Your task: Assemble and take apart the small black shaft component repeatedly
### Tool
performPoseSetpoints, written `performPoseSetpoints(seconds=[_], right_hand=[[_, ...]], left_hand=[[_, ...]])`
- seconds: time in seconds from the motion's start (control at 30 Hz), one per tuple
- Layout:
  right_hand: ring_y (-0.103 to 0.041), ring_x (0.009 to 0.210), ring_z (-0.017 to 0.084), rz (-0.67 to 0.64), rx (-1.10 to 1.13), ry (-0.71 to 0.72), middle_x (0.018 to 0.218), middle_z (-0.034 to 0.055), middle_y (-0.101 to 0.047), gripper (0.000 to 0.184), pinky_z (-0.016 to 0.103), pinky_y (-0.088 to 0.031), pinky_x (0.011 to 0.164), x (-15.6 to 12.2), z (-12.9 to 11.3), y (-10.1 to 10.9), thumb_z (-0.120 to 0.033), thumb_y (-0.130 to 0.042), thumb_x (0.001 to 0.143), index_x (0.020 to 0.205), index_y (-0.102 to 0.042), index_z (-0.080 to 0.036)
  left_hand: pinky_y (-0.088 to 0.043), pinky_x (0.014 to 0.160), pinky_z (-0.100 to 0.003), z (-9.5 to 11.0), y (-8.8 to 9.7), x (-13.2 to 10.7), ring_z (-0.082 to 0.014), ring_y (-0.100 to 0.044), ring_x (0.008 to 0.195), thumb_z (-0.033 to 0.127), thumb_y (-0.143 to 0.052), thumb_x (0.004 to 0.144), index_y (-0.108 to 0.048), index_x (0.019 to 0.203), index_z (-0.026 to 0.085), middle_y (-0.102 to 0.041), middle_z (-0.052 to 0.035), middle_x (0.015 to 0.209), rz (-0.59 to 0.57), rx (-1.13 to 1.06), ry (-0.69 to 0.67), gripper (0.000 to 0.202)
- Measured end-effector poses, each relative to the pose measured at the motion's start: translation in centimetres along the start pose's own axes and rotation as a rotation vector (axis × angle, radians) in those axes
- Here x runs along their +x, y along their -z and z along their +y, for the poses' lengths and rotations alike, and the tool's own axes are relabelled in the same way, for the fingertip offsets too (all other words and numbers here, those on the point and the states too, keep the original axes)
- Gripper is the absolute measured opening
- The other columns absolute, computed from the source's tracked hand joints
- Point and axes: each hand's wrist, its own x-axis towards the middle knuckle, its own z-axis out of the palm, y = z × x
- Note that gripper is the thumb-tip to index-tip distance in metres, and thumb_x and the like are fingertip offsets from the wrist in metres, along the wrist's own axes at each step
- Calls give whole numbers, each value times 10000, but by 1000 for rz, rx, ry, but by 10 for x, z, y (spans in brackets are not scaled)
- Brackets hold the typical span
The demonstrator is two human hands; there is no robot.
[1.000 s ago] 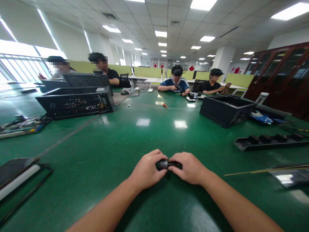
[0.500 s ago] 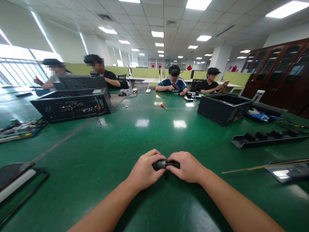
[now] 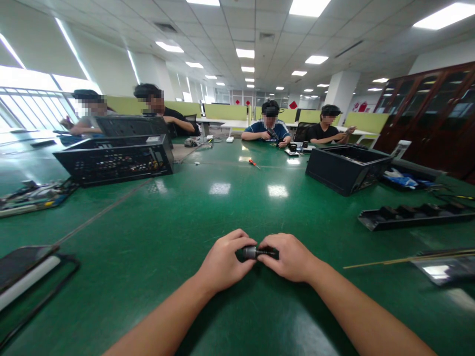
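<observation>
Close in front of me, a small dark cylindrical piece (image 3: 250, 252) lies level between my two hands, with a grey band and a thinner, ribbed black part running to the right. My left hand (image 3: 225, 257) curls its thumb and fingers round the thick left end. On the other side, my right hand (image 3: 287, 258) pinches the thin dark end, with thumb and forefinger nearly meeting the left fingertips. The fingers cover much of the piece, so its exact kind is unclear. Both hands are low over the green tabletop (image 3: 178, 222).
Black computer cases stand at left (image 3: 118, 160) and right (image 3: 341, 168). A red screwdriver (image 3: 253, 162) lies farther off. A black tray-like strip (image 3: 415, 217) and thin sticks (image 3: 386, 262) are at right. A circuit board (image 3: 37, 195) is at left. Several people sit across the table.
The whole view has shifted slightly, so the surroundings appear a little farther right. My hands keep nearly the same hold on the cylindrical piece.
</observation>
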Motion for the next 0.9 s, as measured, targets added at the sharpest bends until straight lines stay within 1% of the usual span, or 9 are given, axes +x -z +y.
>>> performPoseSetpoints(seconds=[0.33,0.63,0.9], right_hand=[[-659,825,182,1,8,6,928,30,-740,144,292,-456,760,0,1,1,-282,-653,891,1006,-691,-204],[-663,835,188,-9,-6,-6,927,38,-740,146,299,-462,766,0,0,2,-280,-651,887,1006,-690,-206],[-660,837,188,-11,-12,-14,921,36,-736,144,298,-458,763,0,0,3,-281,-649,889,1005,-686,-205]], left_hand=[[-543,798,-299,1,1,0,-183,-668,876,146,-715,752,-742,982,224,-687,-39,948,5,11,-17,245],[-557,792,-301,2,2,1,-186,-678,855,151,-726,734,-752,965,223,-702,-42,936,33,30,-25,244],[-554,801,-300,1,2,0,-184,-679,865,130,-720,732,-752,969,221,-702,-40,944,33,30,-13,256]])
